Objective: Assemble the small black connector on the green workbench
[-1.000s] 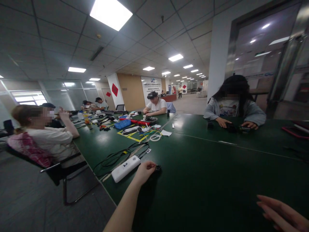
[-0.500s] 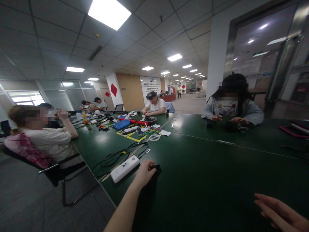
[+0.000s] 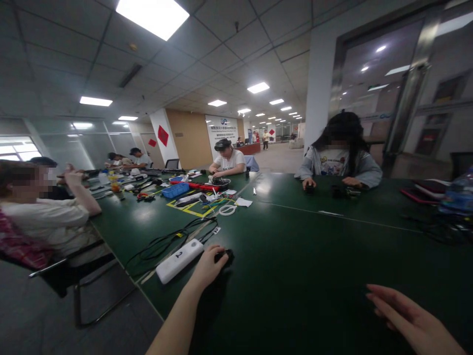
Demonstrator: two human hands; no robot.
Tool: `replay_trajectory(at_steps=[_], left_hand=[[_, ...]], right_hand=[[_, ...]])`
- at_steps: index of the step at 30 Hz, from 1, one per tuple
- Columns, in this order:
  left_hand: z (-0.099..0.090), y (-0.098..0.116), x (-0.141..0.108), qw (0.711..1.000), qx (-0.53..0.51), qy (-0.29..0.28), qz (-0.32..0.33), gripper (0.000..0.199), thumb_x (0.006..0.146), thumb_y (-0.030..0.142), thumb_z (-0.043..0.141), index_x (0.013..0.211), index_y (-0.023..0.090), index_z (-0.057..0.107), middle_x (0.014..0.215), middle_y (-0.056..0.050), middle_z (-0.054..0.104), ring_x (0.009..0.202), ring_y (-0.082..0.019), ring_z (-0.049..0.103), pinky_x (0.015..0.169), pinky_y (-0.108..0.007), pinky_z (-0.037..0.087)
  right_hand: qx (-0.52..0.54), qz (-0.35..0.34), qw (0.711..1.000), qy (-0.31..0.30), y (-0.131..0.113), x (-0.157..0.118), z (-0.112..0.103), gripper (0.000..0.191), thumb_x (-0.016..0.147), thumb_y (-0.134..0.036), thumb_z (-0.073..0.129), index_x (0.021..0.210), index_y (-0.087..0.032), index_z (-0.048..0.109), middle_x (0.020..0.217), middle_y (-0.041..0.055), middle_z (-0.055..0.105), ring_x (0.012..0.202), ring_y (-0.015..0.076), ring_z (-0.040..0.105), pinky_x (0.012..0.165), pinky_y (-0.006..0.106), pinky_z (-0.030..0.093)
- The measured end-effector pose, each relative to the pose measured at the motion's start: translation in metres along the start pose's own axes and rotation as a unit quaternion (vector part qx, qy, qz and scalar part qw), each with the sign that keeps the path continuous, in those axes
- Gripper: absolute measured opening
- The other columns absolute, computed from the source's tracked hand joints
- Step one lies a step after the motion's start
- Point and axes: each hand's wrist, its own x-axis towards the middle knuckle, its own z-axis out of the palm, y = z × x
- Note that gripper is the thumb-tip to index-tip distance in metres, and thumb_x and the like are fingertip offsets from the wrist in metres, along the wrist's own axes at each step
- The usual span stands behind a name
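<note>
My left hand (image 3: 211, 266) is closed on a small black object (image 3: 228, 256) at the green table (image 3: 288, 266), just right of a long white box (image 3: 179, 261) marked 2. The fingers partly cover the object, and its exact kind cannot be made out. At the lower right, my right hand (image 3: 402, 315) is held over the table with its fingers stretched out and nothing in it.
Black cables (image 3: 162, 246) lie behind the white box. Further back are a blue basket (image 3: 175, 190), a white coil (image 3: 227, 210) and loose wires. People sit left, opposite and right (image 3: 336, 158). A large bottle (image 3: 458, 195) stands far right.
The view has turned to the right, so the scene sits further left and the bottle shows. My left hand still holds the black object. Across the table, the right-hand person's hand is now on a black item.
</note>
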Motion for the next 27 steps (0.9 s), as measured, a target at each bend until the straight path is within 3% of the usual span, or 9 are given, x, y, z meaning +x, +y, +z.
replay_trajectory(at_steps=[4,8,12,15,18,21,24,27], left_hand=[[-0.001,0.006,0.001,0.999,0.010,-0.050,0.007,0.038,0.075,0.027,0.054,0.111,0.015,0.055,0.114,-0.009,0.059,0.106,-0.023,0.054,0.095,-0.036,0.038],[0.015,0.037,0.009,0.994,0.029,-0.095,0.036,0.046,0.072,0.019,0.057,0.118,0.017,0.051,0.121,-0.009,0.055,0.112,-0.025,0.050,0.099,-0.038,0.034],[0.057,0.097,0.014,0.982,0.014,-0.160,0.103,0.054,0.070,0.020,0.062,0.122,0.023,0.048,0.119,-0.005,0.057,0.110,-0.025,0.051,0.097,-0.039,0.036],[0.097,0.145,0.009,0.964,-0.015,-0.207,0.167,0.061,0.070,0.024,0.065,0.126,0.029,0.042,0.118,-0.002,0.057,0.115,-0.025,0.046,0.101,-0.042,0.031],[0.129,0.177,-0.002,0.947,-0.096,-0.249,0.179,0.065,0.073,0.022,0.062,0.131,0.032,0.034,0.124,-0.002,0.051,0.115,-0.024,0.045,0.100,-0.042,0.033],[0.142,0.190,-0.011,0.929,-0.157,-0.282,0.181,0.066,0.075,0.020,0.060,0.133,0.032,0.031,0.129,-0.004,0.047,0.117,-0.024,0.044,0.100,-0.042,0.034],[0.139,0.190,-0.014,0.911,-0.169,-0.320,0.200,0.068,0.073,0.018,0.061,0.133,0.033,0.032,0.133,-0.003,0.043,0.121,-0.026,0.040,0.101,-0.045,0.031],[0.135,0.187,-0.014,0.894,-0.177,-0.355,0.207,0.068,0.074,0.016,0.059,0.133,0.033,0.030,0.130,-0.002,0.046,0.120,-0.025,0.042,0.102,-0.046,0.031]], right_hand=[[0.030,0.007,0.999,-0.023,-0.025,-0.012,0.004,0.073,0.054,-0.064,0.061,0.107,-0.014,0.056,0.100,0.0099,0.054,0.088,0.0320,0.052,0.060,0.031,0.054],[0.041,0.008,0.999,-0.028,-0.029,-0.015,0.003,0.072,0.055,-0.063,0.061,0.108,-0.015,0.055,0.102,0.0093,0.053,0.089,0.0315,0.051,0.063,0.032,0.053],[0.036,-0.003,0.999,-0.025,-0.030,-0.019,0.003,0.069,0.057,-0.062,0.059,0.107,-0.015,0.056,0.100,0.0086,0.053,0.087,0.0308,0.051,0.063,0.034,0.051],[0.015,-0.044,0.999,-0.026,-0.032,-0.023,0.006,0.064,0.066,-0.061,0.054,0.109,-0.014,0.056,0.097,0.0077,0.054,0.084,0.0288,0.052,0.064,0.034,0.050],[-0.003,-0.064,0.998,-0.017,-0.031,-0.025,0.009,0.061,0.071,-0.059,0.050,0.112,-0.014,0.054,0.101,0.0066,0.052,0.088,0.0279,0.050,0.065,0.034,0.049],[-0.027,-0.085,0.996,-0.005,-0.030,-0.024,0.009,0.055,0.073,-0.050,0.044,0.114,-0.014,0.053,0.106,0.0057,0.050,0.098,0.0267,0.045,0.077,0.037,0.046],[-0.053,-0.100,0.994,-0.008,-0.030,-0.023,0.008,0.047,0.074,-0.032,0.042,0.116,-0.014,0.052,0.112,0.0046,0.046,0.105,0.0242,0.040,0.087,0.037,0.040],[-0.077,-0.110,0.990,-0.036,-0.030,-0.024,0.011,0.049,0.077,-0.018,0.045,0.125,-0.014,0.047,0.118,0.0040,0.041,0.099,0.0236,0.045,0.075,0.032,0.047]])
